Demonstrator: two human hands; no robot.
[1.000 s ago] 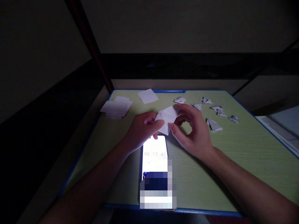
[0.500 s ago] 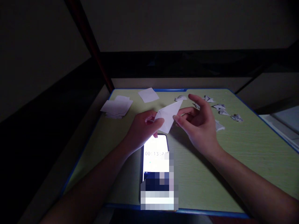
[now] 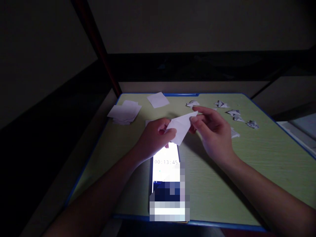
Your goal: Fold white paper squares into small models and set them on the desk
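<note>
A folded sheet of white paper (image 3: pixel 182 128), kite-shaped with a pointed upper right corner, is held in the air above the table. My left hand (image 3: pixel 155 136) pinches its left side, the thumb lying on the near face. At the right edge, close to the point, my right hand (image 3: pixel 213 133) grips the paper between thumb and fingers. Below the paper lies a lit phone (image 3: pixel 165 171) with a running timer, its lower part blurred out.
A stack of white paper squares (image 3: pixel 124 112) lies at the back left of the green table (image 3: pixel 259 174), with one single square (image 3: pixel 158 99) near the far edge. Several folded paper pieces (image 3: pixel 233 113) are scattered at the back right, behind my right hand.
My right thumb and fingers have closed near the paper's pointed corner, the raised forefinger coming down. The paper has dipped slightly and shifted a little to the right.
</note>
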